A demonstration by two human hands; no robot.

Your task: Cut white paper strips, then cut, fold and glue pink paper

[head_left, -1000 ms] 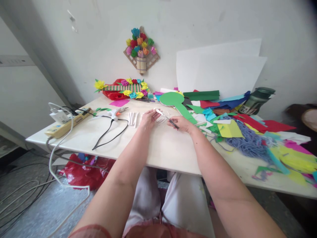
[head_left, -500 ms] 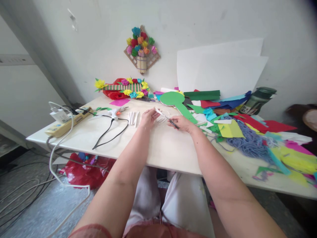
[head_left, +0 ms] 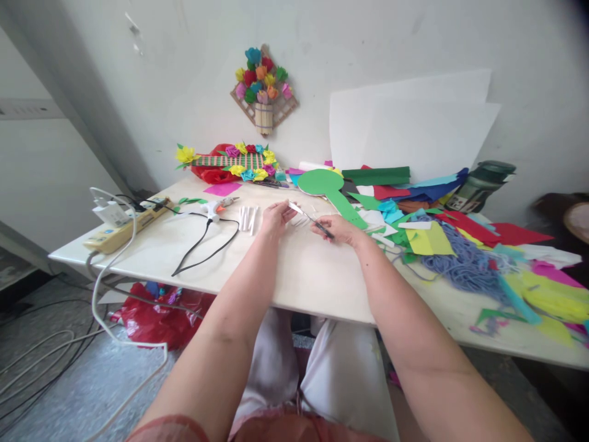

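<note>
My left hand (head_left: 277, 220) is closed on a small white paper roll (head_left: 294, 207) above the table, its tip poking out past the fingers. In my right hand (head_left: 337, 228) is a pair of scissors (head_left: 324, 230) with dark handles, the blades pointing left toward the roll. Whether the blades touch the roll I cannot tell. Several white rolls (head_left: 249, 219) lie side by side left of my left hand. Thin white pieces (head_left: 301, 221) rest on the table between my hands. Behind my right hand lies a green round-headed cutout (head_left: 321, 182) with a long stem.
A glue gun (head_left: 215, 210) with a black cord lies left, beside a power strip (head_left: 124, 228) with plugs. Coloured paper scraps and blue-grey yarn (head_left: 453, 261) cover the right side, near a dark bottle (head_left: 481, 186). A flower-decorated craft (head_left: 230, 162) stands at the back.
Both hands keep nearly the same place, with the scissors and the roll barely shifted. The view has tilted very slightly.
</note>
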